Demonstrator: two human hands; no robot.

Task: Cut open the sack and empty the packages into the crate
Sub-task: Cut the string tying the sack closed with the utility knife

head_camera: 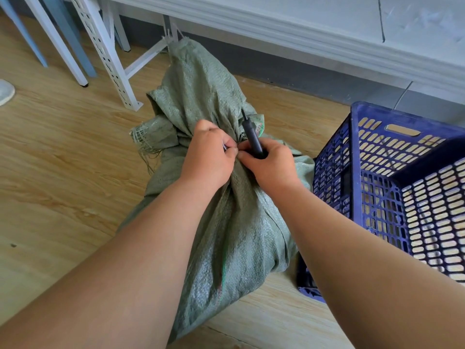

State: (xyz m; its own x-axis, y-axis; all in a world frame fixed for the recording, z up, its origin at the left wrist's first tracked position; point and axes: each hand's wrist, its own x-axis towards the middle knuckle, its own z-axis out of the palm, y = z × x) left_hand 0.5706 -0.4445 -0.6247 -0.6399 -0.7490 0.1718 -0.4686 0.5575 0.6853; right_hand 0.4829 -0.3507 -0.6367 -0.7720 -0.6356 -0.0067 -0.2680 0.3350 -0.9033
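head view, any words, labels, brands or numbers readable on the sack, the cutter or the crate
No readable text anywhere.
Woven green sack: a red and green printed patch near the tied neck, too crumpled to read.
Black cutter in the right hand: no marking visible.
Blue crate: none.

light wood-look laminate floor (pixel 63 172) carries everything here. green woven sack (pixel 234 222) lies right on it, stretching away toward the grey skirting. blue slotted plastic crate (pixel 357 159) stands on the floor touching the sack's right side. left of the sack and beyond it, white perforated metal rack legs (pixel 113 61), with blue-grey legs (pixel 32 36) further left
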